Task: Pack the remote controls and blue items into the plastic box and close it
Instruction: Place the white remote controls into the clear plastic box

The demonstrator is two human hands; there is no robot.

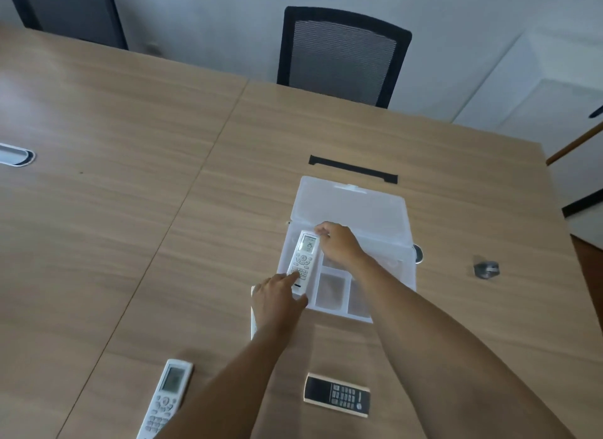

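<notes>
**Remote goes into open box**

Both hands steady a white remote (pixel 304 259) in the left compartment of the clear plastic box (pixel 404 262), its lid (pixel 352 206) lying open behind. The left hand (pixel 277 296) presses a fingertip on the keypad; the right hand (pixel 339 244) pinches the top edge, apparently. A second white remote (pixel 164 398) and a black remote (pixel 337 394) lie well apart on the table (pixel 130 210), near its front edge.
</notes>
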